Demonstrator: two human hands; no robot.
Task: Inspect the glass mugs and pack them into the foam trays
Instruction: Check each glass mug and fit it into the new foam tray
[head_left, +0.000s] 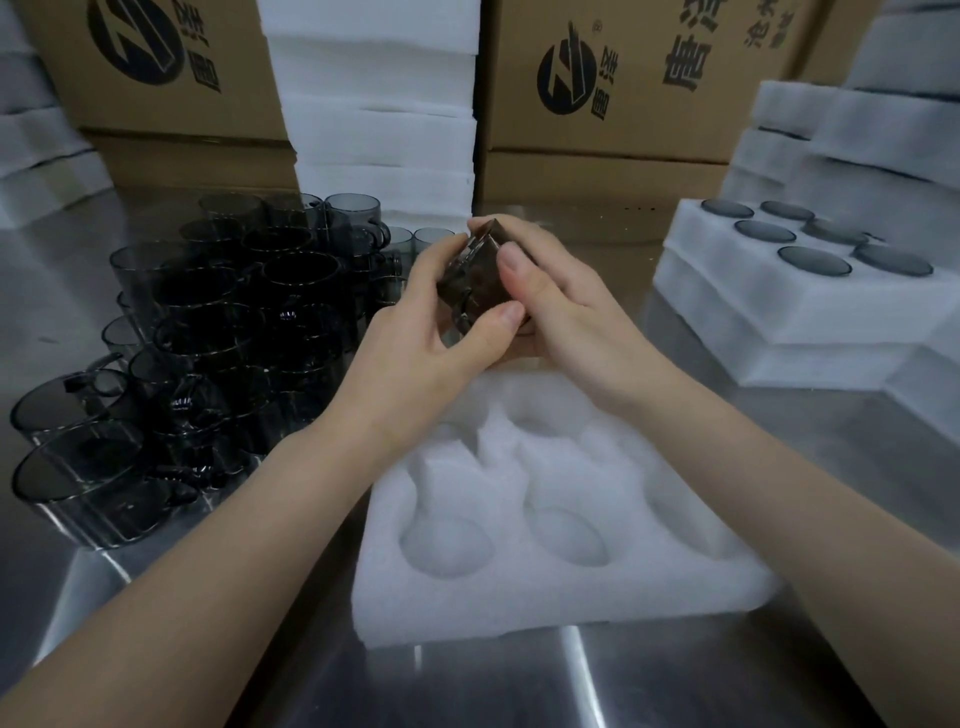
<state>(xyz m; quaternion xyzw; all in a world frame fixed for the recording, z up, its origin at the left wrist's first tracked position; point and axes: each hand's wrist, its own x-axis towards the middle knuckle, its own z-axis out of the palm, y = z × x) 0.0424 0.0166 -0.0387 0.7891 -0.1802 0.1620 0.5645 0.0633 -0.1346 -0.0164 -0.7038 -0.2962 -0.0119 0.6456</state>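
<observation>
Gripped between both hands, a small smoky-grey glass mug (480, 283) was held tilted in the air above the far edge of a white foam tray (467, 613). The left hand (431, 332) was curled round the mug's near side, with its thumb laid across the glass. The right hand (561, 306) was wrapped round the far side, with its thumb pressed on the top. Which way the mug's mouth faced could not be told.

The foam tray below was cut with several rounded pockets, and nothing was seen in any of them. Its surface was soft, matt and slightly fuzzy at the cut edges. It was set flat on a brushed steel table (675, 675), whose surface was streaked with reflected light.

To the left, a dense cluster of loose mugs (208, 338) of the same dark, translucent glass was crowded on the table. These were cylindrical, thin-walled and handled, and some were stacked on others.

To the right, a second foam tray (727, 291) was set on top of further trays. Six grey glass rounds (814, 261) were seated in its pockets, flush with the foam.

Behind, a tall stack of white foam sheets (374, 104) was flanked by brown cardboard boxes (649, 78) printed with black logos.
</observation>
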